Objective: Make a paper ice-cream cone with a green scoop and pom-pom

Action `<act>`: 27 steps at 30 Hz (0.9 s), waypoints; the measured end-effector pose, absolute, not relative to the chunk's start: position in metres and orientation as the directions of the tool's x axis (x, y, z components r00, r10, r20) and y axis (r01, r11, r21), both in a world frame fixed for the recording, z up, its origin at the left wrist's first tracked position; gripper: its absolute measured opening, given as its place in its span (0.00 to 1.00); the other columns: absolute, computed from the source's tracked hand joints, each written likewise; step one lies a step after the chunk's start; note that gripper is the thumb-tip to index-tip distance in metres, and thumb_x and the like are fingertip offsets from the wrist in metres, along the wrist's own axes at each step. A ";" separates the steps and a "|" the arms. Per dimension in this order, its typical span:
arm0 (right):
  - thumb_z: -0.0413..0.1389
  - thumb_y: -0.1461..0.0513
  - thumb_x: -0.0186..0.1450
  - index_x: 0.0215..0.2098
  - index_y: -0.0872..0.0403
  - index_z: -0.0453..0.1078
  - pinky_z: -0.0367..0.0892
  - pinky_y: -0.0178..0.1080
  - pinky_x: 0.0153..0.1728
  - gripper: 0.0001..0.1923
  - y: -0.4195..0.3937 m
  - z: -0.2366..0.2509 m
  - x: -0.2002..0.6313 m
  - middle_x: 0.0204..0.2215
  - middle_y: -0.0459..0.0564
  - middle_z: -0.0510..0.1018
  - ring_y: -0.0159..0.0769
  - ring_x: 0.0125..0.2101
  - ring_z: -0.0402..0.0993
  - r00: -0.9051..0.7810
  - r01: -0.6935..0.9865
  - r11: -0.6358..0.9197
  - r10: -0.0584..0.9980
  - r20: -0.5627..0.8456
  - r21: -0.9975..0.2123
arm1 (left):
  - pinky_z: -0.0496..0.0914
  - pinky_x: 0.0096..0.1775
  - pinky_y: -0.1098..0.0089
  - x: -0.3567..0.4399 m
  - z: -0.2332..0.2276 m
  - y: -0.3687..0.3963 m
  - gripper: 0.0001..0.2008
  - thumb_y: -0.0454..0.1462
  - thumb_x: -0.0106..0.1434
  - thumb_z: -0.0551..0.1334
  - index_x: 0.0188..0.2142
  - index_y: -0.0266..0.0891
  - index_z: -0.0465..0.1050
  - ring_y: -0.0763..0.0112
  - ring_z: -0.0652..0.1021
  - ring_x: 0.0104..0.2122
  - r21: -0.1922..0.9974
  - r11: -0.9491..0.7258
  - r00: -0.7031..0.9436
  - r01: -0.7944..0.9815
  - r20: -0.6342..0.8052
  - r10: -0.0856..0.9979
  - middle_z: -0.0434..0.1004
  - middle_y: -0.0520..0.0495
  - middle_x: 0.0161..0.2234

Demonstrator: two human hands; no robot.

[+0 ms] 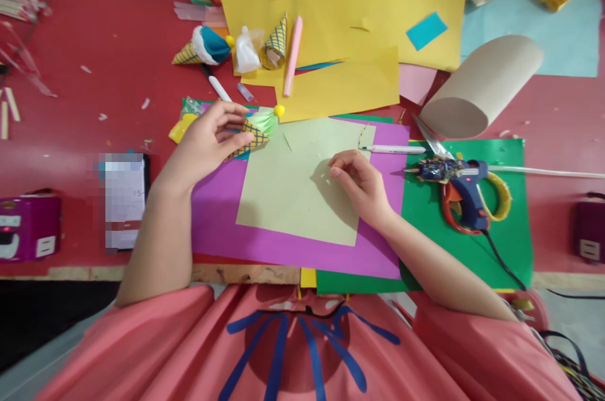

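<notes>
Table (pixel 108 41) surface red, littered with paper scraps; purple box (pixel 28 227) at left edge, partly cut off. Pixelated block (pixel 123 199) beside it, unreadable. Left hand (pixel 208 136) closed around paper cone (pixel 253 136), fingers hiding part of it; long axis runs lower-left to upper-right, yellow pompom end pointing right. Right hand (pixel 362 183) rests on pale green sheet (pixel 297 186), fingers curled; contents cannot be told. Glue gun (pixel 458 190) lies on green paper (pixel 510 243), right.
</notes>
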State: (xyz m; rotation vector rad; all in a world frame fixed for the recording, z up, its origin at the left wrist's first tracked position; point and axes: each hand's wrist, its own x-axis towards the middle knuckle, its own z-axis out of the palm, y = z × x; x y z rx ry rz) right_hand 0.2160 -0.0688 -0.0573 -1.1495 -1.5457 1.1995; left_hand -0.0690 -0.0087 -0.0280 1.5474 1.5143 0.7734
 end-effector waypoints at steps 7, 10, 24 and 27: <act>0.54 0.61 0.68 0.34 0.52 0.66 0.63 0.38 0.36 0.04 -0.069 -0.057 0.215 0.33 0.46 0.72 0.31 0.33 0.68 -0.218 0.170 0.111 0.973 0.072 -0.979 | 0.75 0.43 0.72 -0.070 -0.027 -0.010 0.16 0.36 0.60 0.66 0.48 0.43 0.73 0.72 0.80 0.41 0.740 -0.023 0.097 0.672 -0.056 0.994 0.80 0.50 0.44; 0.53 0.61 0.69 0.34 0.52 0.66 0.64 0.39 0.37 0.05 -0.069 -0.057 0.215 0.33 0.47 0.73 0.32 0.34 0.69 -0.217 0.180 0.114 0.973 0.074 -0.977 | 0.75 0.40 0.72 -0.069 -0.025 -0.009 0.12 0.38 0.61 0.65 0.46 0.42 0.75 0.72 0.80 0.39 0.710 -0.028 0.044 0.704 -0.004 0.999 0.81 0.50 0.42; 0.51 0.62 0.70 0.32 0.52 0.67 0.65 0.42 0.42 0.09 -0.066 -0.053 0.215 0.32 0.49 0.74 0.35 0.37 0.71 -0.249 0.215 0.217 0.955 0.161 -0.952 | 0.55 0.65 0.60 -0.042 -0.017 0.089 0.40 0.22 0.47 0.71 0.58 0.49 0.66 0.67 0.66 0.53 0.533 -0.083 0.083 0.842 0.024 0.996 0.66 0.54 0.53; 0.51 0.62 0.70 0.32 0.52 0.67 0.65 0.43 0.42 0.09 -0.066 -0.053 0.215 0.32 0.49 0.74 0.35 0.38 0.71 -0.255 0.213 0.225 0.952 0.169 -0.951 | 0.59 0.63 0.65 -0.038 -0.021 0.107 0.32 0.22 0.46 0.71 0.50 0.44 0.71 0.72 0.67 0.49 0.463 -0.003 0.009 0.886 -0.010 1.000 0.63 0.54 0.53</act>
